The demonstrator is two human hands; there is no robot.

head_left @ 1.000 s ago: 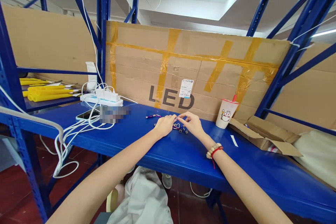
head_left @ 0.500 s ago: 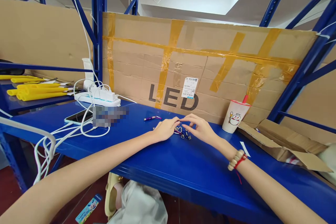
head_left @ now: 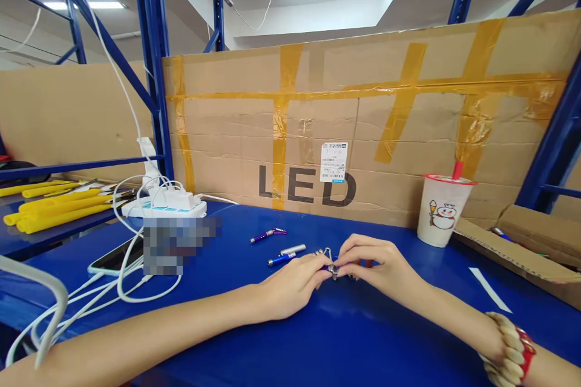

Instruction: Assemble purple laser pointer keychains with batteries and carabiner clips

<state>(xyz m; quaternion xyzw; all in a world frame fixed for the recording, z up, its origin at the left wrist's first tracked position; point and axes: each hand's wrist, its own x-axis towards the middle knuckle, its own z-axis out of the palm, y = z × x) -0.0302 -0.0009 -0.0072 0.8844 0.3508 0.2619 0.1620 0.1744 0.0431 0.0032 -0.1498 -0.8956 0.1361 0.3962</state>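
My left hand [head_left: 295, 284] is closed in a pinch on a small purple metal tube [head_left: 325, 267] with a silver end, mostly hidden by the fingers. Opposite it, my right hand [head_left: 374, 260] pinches at the silver end, thumb and fingers pressed close to my left fingertips. Small metal clasps [head_left: 327, 252] lie just behind and between the hands, partly covered. To the left on the blue table are a blue tube [head_left: 281, 259], a silver tube [head_left: 293, 250] and, farther back, a purple tube with a clasp [head_left: 267, 236].
A paper cup [head_left: 442, 211] with a red straw stands at the right, beside an open cardboard box [head_left: 517, 251] and a white strip [head_left: 490, 289]. On the left are a power strip [head_left: 166, 208], white cables and a phone [head_left: 117, 257]. Cardboard [head_left: 227, 145] walls the back.
The view has shifted and come closer to the table. My hands have come together on the purple tube; the blue and silver tubes now show beside my left hand.
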